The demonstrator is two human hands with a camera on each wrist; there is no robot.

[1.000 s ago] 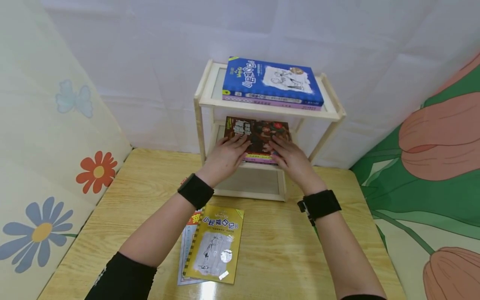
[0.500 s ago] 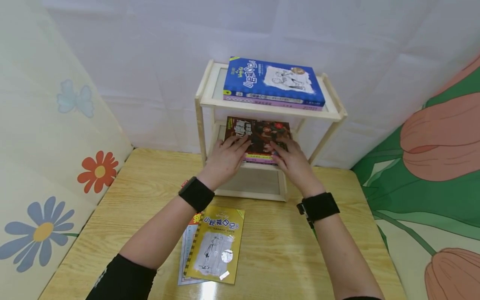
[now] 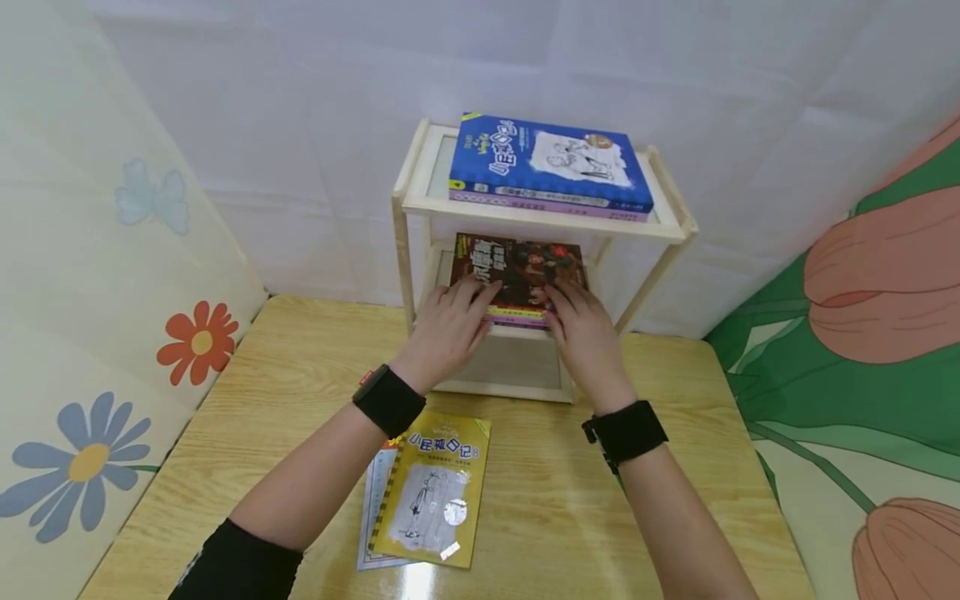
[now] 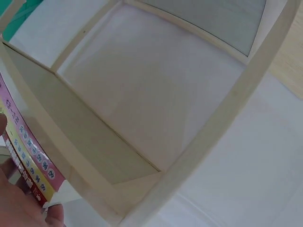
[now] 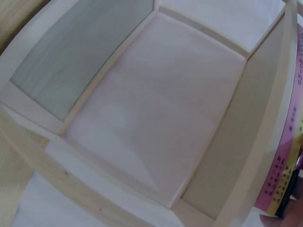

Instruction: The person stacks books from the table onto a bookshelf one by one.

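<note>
In the head view a dark brown book lies on top of a stack on the middle board of a small wooden rack. My left hand touches the stack's front left, its fingertips over the cover. At the front right corner is my right hand, fingers extended onto the cover. Yellow and pink spines face me below the brown book. The left wrist view has the stacked spines beside my left fingers; the right wrist view shows the pink spine near my right fingers.
A blue book lies over a pink-purple book on the rack's top board. On the table in front, a yellow book overlaps a pale blue one. A white cloth hangs behind.
Both hands have drawn back slightly toward the front edge of the stack, uncovering more of the brown cover. The books stay in about the same place.
</note>
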